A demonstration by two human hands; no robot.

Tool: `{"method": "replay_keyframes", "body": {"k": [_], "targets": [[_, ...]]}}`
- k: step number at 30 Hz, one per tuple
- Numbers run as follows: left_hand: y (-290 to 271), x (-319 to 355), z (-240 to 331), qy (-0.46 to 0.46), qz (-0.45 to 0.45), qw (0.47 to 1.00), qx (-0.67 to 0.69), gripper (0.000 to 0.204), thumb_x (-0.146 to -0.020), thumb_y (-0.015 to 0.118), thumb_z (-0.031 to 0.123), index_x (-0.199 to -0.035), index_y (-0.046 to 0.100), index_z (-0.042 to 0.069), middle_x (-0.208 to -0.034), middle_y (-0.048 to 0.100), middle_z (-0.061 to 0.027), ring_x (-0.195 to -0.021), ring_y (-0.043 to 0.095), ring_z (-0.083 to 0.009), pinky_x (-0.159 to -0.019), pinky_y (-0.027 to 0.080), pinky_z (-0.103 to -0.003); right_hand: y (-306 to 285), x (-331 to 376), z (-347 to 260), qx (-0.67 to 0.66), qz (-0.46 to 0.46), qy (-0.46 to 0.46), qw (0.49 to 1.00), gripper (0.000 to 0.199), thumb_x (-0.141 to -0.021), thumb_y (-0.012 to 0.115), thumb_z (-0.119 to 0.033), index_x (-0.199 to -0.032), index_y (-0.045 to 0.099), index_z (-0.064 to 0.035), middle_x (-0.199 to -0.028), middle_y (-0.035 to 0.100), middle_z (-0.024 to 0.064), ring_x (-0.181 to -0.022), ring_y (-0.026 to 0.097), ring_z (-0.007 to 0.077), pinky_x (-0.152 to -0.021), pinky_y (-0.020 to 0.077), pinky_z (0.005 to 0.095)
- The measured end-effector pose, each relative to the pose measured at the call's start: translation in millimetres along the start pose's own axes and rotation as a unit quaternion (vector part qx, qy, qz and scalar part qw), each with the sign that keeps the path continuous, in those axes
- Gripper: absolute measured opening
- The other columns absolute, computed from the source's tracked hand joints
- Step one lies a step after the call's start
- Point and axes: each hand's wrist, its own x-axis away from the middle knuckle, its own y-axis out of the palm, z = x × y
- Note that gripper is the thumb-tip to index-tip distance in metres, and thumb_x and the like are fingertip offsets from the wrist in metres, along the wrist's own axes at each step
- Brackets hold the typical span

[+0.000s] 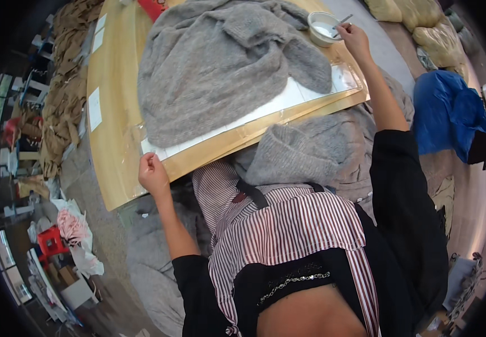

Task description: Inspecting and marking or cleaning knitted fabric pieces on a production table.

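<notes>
White paper labels (94, 106) line the table's left edge; left hand (153, 175) pinches clear sheet (158, 151), right hand (354, 37) grips tool (344, 21).

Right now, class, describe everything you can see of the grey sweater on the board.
The grey sweater is a fuzzy, thick knit, wool-like in look. It lies spread flat and rumpled on a wooden board, over a white sheet under clear film. One sleeve folds down along its right side. A small white bowl sits by its far right edge. Neither hand touches it.
</notes>
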Motion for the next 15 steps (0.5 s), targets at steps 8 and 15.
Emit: {"method": "replay_keyframes", "body": {"k": [8,15], "targets": [[32,43,78,0.188,-0.053,0.981,-0.020,0.012,-0.078,0.058,-0.004,-0.090,0.062,-0.001,-0.085,0.063,-0.0139,-0.082,0.059,-0.0310,-0.075,0.048,-0.036,-23,13,-20,-0.234,-0.002,0.048,0.971,0.026,-0.089,0.061,-0.026,-0.095,0.068,-0.0009,-0.079,0.066,0.0041,-0.057,0.047,0.0042,-0.048,0.0358,0.0191],[95,65,146,0.329,-0.209,0.921,0.011,0.050,-0.079,0.069,0.025,-0.121,0.055,0.003,-0.131,0.048,-0.0199,-0.126,0.042,-0.0405,-0.104,0.035,-0.051,-13,73,-80,-0.470,0.043,0.129,0.872,0.022,-0.095,0.053,-0.023,-0.101,0.059,-0.0032,-0.073,0.060,0.0004,-0.056,0.046,0.0071,-0.051,0.0383,0.0209]]}}
